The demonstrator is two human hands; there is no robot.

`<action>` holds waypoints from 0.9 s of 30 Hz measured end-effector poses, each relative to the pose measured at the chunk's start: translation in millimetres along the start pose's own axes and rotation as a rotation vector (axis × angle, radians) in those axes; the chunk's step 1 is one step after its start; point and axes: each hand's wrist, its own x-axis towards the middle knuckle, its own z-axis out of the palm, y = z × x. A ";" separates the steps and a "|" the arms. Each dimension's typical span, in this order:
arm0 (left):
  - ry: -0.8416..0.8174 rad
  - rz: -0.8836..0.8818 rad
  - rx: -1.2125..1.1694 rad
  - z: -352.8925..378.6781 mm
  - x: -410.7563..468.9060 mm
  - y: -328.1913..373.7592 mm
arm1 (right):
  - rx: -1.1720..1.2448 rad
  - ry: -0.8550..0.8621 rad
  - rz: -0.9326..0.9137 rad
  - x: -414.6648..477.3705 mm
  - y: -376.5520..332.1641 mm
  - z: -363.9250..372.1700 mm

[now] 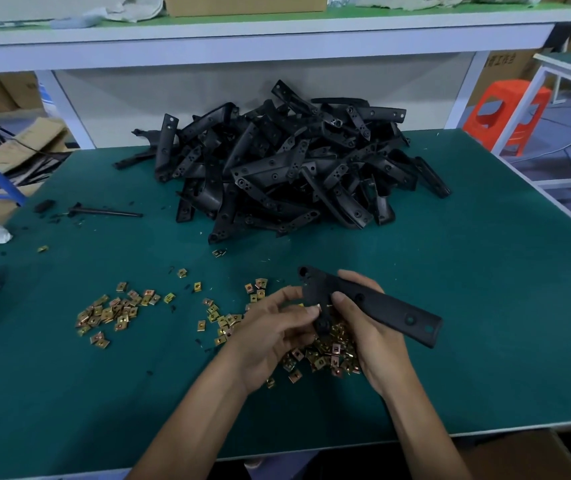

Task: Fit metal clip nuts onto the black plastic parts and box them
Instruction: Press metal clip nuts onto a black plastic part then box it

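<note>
The right hand [372,330] grips a long black plastic part [391,308] just above the green counter [485,271], while the left hand [270,329] pinches its near end. Brass-coloured clip nuts [111,311] lie scattered beneath and to the left of the hands. A pile of black parts [294,161] sits farther back.

Green workbench [485,306], orange stool [506,112]

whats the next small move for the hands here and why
Probably press a clip nut onto the near tab of the black part with the left hand. The right hand grips the part over the heap of nuts, and the left fingers pinch that tab; whether a nut already sits there is too small to tell.
</note>
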 end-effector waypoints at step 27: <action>0.339 0.557 1.593 -94.2 21.0 16.8 | 0.268 0.140 0.090 7.0 -8.2 -2.7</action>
